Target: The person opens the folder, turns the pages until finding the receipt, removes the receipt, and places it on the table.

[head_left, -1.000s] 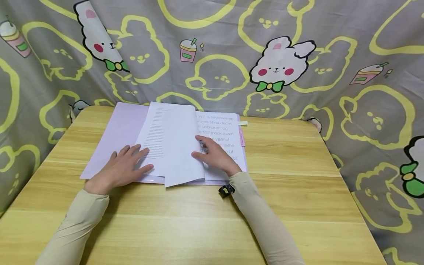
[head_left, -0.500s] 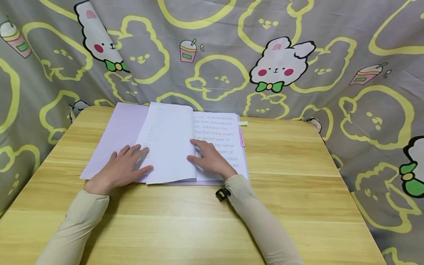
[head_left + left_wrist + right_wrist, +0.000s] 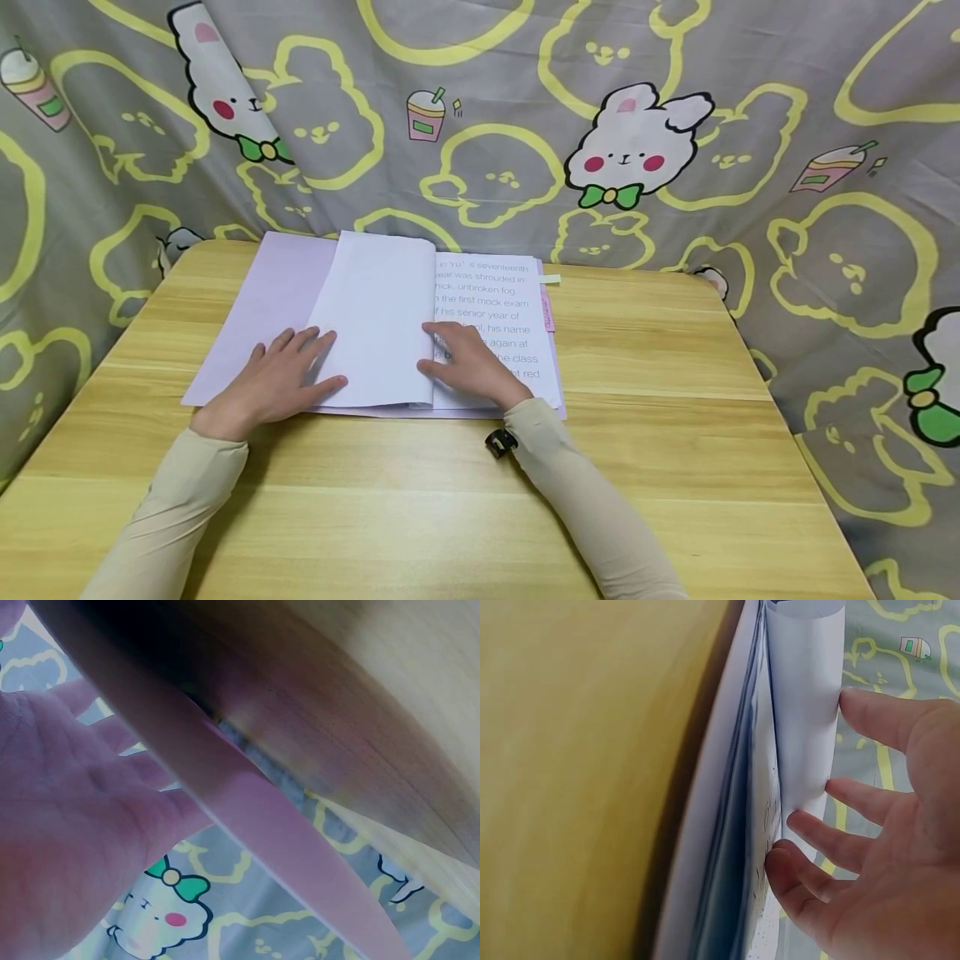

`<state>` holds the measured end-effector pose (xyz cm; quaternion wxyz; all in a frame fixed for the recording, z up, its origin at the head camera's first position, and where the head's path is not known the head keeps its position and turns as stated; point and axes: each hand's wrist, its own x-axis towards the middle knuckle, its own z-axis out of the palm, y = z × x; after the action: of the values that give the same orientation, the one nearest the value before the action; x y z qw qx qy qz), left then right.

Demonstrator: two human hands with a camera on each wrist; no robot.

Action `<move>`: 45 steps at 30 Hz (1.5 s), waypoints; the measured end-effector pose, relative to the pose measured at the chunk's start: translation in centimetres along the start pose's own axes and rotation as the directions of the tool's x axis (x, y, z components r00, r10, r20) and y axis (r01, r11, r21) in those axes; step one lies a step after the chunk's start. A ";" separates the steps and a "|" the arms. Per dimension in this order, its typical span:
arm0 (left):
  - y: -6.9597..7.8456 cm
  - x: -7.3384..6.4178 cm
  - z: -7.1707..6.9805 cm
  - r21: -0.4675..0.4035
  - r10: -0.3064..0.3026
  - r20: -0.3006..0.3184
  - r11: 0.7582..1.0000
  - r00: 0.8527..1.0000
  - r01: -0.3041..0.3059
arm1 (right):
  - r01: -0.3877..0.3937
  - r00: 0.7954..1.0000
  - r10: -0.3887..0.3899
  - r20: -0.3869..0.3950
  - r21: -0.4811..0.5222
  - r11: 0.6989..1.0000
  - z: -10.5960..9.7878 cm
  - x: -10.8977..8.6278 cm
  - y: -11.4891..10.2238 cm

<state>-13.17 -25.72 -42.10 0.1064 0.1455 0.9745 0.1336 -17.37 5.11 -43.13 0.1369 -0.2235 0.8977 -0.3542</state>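
A light purple folder [image 3: 240, 321] lies spread out at the far side of the table, with white sheets inside. My left hand [image 3: 273, 379] rests with spread fingers on its left half, over the edge of a turned blank page [image 3: 378, 321]. Seen from the left wrist, that hand [image 3: 82, 810] lies beside the pinkish cover edge [image 3: 255, 810]. My right hand [image 3: 476, 362] touches the page near the fold, its fingers loosely bent, partly covering a page of large print [image 3: 495, 287]. In the right wrist view the fingertips of this hand [image 3: 885, 825] meet the curved white page [image 3: 804, 690].
Green and pink tabs [image 3: 549, 280] stick out from the folder's right side. The wooden table [image 3: 420, 508] extends in front and to the right. A grey patterned curtain [image 3: 495, 92] hangs behind. A small black device [image 3: 501, 442] sits at the right wrist.
The page under my right hand has swung left and flattened, covering the small print and showing more large print. My right hand has shifted slightly left; the left hand stayed in place.
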 end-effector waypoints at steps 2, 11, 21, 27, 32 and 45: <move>0.0 0.0 0.0 0.000 0.001 0.000 1.000 1.000 -0.001 | 0.009 1.000 -0.009 0.002 -0.016 1.000 0.0 -0.1 -0.1; 0.0 0.0 0.0 -0.002 -0.001 -0.006 1.000 1.000 0.001 | 0.034 0.999 -0.034 0.007 -0.086 0.996 0.1 -0.1 -0.1; 0.1 -0.1 0.1 -0.008 -0.015 0.001 1.000 1.000 0.015 | 0.059 0.998 -0.056 0.026 -0.132 0.989 0.1 0.0 0.0; 0.2 -0.1 0.1 -0.010 -0.009 -0.006 1.000 1.000 0.009 | 0.078 0.997 -0.074 0.031 -0.152 0.985 0.0 0.1 0.1; 0.3 -0.1 0.0 -0.010 -0.002 -0.007 1.000 1.000 0.002 | 0.075 0.997 -0.071 0.032 -0.151 0.986 0.0 0.0 0.1; 0.1 -0.2 0.2 -0.002 0.003 0.001 1.000 1.000 -0.003 | 0.037 0.999 -0.034 0.026 -0.112 0.993 -0.4 -0.1 0.0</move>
<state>-12.93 -25.62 -42.17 0.1068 0.1468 0.9741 0.1349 -17.40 5.40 -42.86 0.1286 -0.2512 0.9104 -0.3026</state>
